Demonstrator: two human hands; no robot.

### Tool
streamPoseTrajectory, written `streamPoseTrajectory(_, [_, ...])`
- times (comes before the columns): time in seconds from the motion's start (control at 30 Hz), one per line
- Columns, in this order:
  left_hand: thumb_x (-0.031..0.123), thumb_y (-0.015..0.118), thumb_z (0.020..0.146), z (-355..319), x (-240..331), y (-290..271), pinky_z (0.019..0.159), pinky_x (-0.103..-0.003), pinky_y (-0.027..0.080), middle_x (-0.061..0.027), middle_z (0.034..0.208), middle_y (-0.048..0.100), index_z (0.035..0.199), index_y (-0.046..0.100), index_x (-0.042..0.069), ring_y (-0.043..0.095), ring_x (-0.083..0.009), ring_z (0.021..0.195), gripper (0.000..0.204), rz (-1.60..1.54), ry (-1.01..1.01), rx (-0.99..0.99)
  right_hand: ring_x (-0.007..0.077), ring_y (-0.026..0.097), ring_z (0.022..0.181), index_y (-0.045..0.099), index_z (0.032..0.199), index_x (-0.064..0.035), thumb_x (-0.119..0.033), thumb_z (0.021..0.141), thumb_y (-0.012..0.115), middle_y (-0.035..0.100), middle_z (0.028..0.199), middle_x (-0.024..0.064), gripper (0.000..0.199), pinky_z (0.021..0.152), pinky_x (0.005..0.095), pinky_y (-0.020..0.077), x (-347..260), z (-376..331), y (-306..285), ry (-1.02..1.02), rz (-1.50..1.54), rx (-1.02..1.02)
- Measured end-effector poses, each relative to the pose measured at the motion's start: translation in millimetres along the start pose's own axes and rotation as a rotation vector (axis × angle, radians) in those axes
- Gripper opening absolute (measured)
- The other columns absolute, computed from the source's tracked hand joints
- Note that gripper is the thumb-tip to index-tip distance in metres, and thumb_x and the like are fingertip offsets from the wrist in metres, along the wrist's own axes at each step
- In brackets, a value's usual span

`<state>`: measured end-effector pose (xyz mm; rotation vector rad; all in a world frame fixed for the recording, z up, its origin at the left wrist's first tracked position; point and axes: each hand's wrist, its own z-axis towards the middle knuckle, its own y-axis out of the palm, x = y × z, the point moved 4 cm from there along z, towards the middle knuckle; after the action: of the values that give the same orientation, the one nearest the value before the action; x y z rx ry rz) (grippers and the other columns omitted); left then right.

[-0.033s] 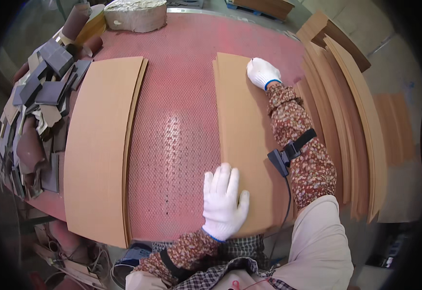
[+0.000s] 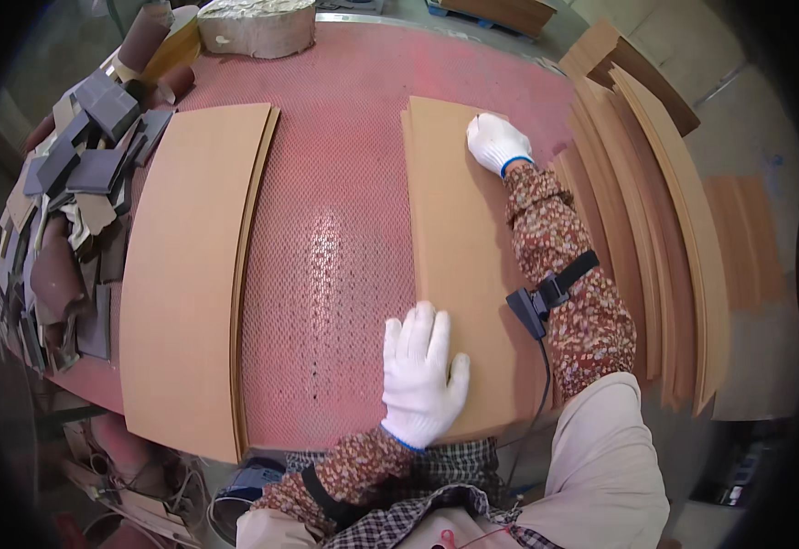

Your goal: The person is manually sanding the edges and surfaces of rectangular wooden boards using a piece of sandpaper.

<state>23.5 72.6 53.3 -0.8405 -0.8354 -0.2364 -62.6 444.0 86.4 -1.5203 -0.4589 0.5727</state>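
Note:
A stack of light-brown wood-grain panels [image 2: 459, 238] lies in front of me, right of the table's middle. My left hand [image 2: 420, 375], in a white knitted glove, rests on its near left edge, fingers stretched out and palm down. Near the far right corner of the same stack is my right hand [image 2: 498, 142], gloved alike. Its fingers are curled closed on the top panel; what is in them, if anything, is hidden. A second stack of matching panels [image 2: 193, 274] lies further left, apart from both hands.
The red textured table [image 2: 326, 146] shows between the stacks. Dark offcuts and rolls [image 2: 97, 174] pile up at the left. Long brown boards [image 2: 642, 238] lean along the right side. A whitish wrapped roll [image 2: 257, 32] stands at the back. A cable [image 2: 546, 375] hangs from a strapped-on device at my right forearm.

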Motion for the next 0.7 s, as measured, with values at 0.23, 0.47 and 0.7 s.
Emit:
streamPoseTrajectory(0.23, [0.016,0.079,0.084,40,-38,11,0.122,-0.061,0.035,-0.031,0.148,0.056,0.14,0.06,-0.008,0.054,-0.0466,0.137,0.064,0.049,0.052,0.05,0.0482,0.072,0.106,0.072,0.115,-0.0073,-0.04,0.107,0.044,0.076,0.113,0.0243,0.044,0.089,0.0602,0.0565,1,-92,14,0.021,0.016,0.021])
streamPoseTrajectory(0.47, [0.02,0.076,0.088,59,-68,14,0.123,-0.059,0.034,-0.03,0.149,0.057,0.141,0.061,-0.005,0.053,-0.0452,0.139,0.061,0.078,0.07,0.069,0.0469,0.073,0.089,0.066,0.11,-0.007,-0.042,0.111,0.043,0.075,0.092,0.0253,0.042,0.081,0.0593,0.0557,-17,-227,18,0.093,0.005,-0.038])
streamPoseTrajectory(0.7, [0.013,0.075,0.086,49,-79,-10,0.108,-0.053,0.048,-0.0274,0.142,0.06,0.133,0.064,-0.007,0.057,-0.0469,0.118,0.053,0.074,0.085,0.153,0.0379,0.069,0.056,0.058,0.096,-0.0079,-0.035,0.109,0.054,0.068,0.064,0.0153,0.03,0.052,0.0504,0.0537,-33,-348,34,-0.059,0.015,0.083])
